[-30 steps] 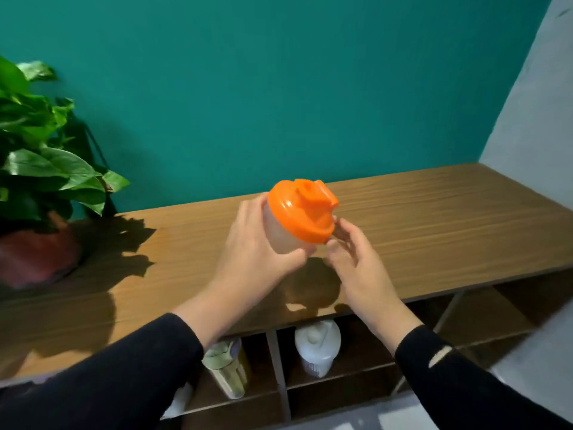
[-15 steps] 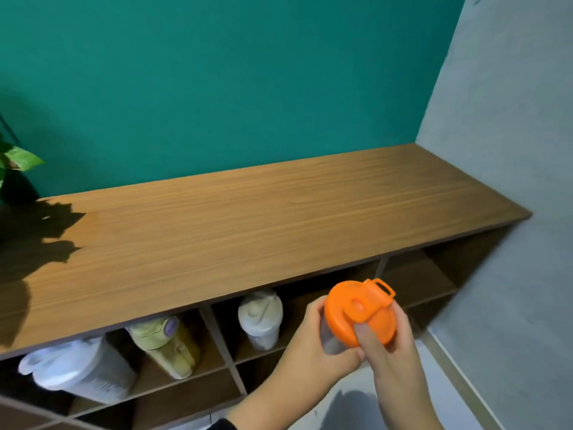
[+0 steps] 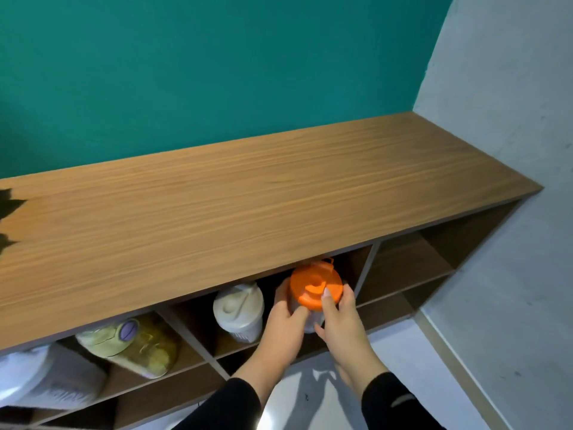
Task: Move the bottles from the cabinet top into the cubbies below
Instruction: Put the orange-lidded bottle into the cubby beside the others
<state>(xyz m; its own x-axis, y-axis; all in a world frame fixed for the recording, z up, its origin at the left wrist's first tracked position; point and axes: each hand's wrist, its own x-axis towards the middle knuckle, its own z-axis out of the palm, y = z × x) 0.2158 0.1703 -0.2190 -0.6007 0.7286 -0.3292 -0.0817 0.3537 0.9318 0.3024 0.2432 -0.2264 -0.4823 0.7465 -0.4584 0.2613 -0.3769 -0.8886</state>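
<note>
An orange-lidded clear bottle (image 3: 314,285) is upright at the mouth of an upper cubby, just under the front edge of the wooden cabinet top (image 3: 248,206). My left hand (image 3: 286,324) wraps its body from the left and my right hand (image 3: 339,321) holds it from the right, with one finger on the lid. In the same cubby, to the left, stands a white-lidded bottle (image 3: 238,310). A yellow-green bottle (image 3: 133,342) leans in the cubby further left, and a white bottle (image 3: 40,377) sits at the far left.
The teal wall (image 3: 217,72) backs the cabinet and a grey wall (image 3: 511,119) closes the right side. A vertical divider (image 3: 367,268) stands just right of the orange-lidded bottle, with open cubbies (image 3: 409,268) beyond it. Lower cubbies run beneath. Pale floor (image 3: 418,352) lies below right.
Both hands have carried the orange-lidded bottle off the cabinet top, down past its front edge and forward to the cubby beside the white-lidded bottle. The view has shifted right; the plant is out of sight.
</note>
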